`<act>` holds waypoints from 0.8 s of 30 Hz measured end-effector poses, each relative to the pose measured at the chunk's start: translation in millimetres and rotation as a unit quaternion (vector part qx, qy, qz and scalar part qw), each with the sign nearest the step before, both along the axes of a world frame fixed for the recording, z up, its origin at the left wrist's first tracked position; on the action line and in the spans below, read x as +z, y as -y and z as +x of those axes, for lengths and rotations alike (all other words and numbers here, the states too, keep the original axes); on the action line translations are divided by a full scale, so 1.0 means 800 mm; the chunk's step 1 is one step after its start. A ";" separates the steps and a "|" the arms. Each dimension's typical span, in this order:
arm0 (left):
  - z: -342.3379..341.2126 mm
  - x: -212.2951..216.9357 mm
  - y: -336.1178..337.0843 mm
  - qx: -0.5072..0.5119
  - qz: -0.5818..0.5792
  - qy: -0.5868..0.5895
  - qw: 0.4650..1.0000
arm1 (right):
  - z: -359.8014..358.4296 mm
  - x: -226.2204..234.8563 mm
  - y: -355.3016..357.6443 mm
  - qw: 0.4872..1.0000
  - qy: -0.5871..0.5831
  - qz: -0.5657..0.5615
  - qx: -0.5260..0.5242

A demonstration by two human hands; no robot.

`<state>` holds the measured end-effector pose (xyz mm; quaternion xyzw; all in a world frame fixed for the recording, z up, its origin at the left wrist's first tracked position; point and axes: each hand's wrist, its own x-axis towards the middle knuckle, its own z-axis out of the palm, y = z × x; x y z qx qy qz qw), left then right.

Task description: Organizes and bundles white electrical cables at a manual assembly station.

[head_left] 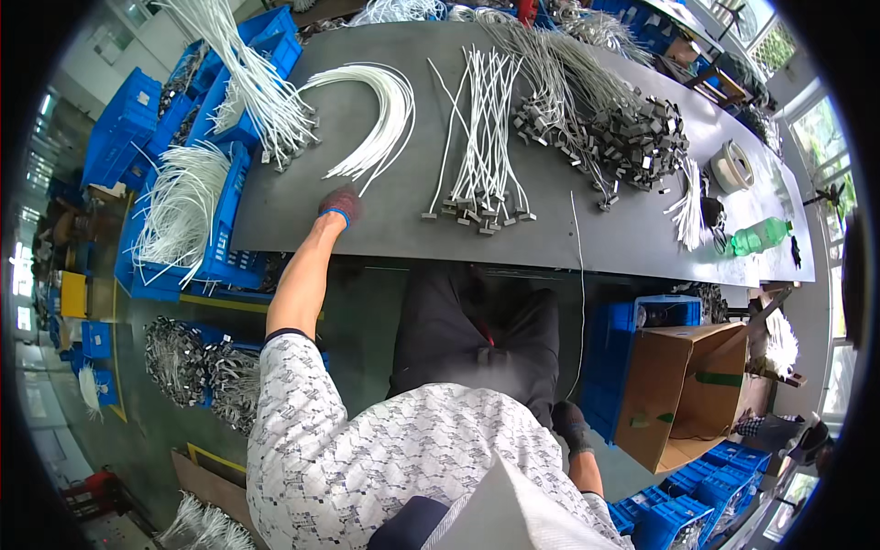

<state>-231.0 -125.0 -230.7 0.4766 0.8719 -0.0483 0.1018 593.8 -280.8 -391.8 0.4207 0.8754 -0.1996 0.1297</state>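
Observation:
My left hand, in a dark reddish glove with a blue cuff, is at the table's near edge on the left. Just beyond it lies a curved bundle of white cables, whose lower ends come close to the glove; its fingers do not show clearly. Low beside my right thigh, my right hand wears a dark glove and appears closed on the end of a thin white cable. This cable runs up over the table edge onto the top. In the middle, straight white cables lie with grey connectors toward me.
More cables with grey connectors heap at the right of the grey table. A tape roll and green bottle are farther right. Blue crates of cables flank the left; a cardboard box stands below right.

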 end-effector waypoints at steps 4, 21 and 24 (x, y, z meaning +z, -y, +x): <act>0.051 0.026 0.013 0.048 0.069 0.274 0.958 | 0.010 0.020 0.030 0.979 0.137 -0.100 0.112; 0.600 0.110 -0.180 0.165 0.272 0.828 0.462 | -0.117 0.133 -0.070 0.952 -0.162 0.030 -0.259; 0.580 0.140 -0.209 0.088 0.445 0.703 0.547 | -0.082 0.103 -0.050 0.963 -0.075 0.006 -0.260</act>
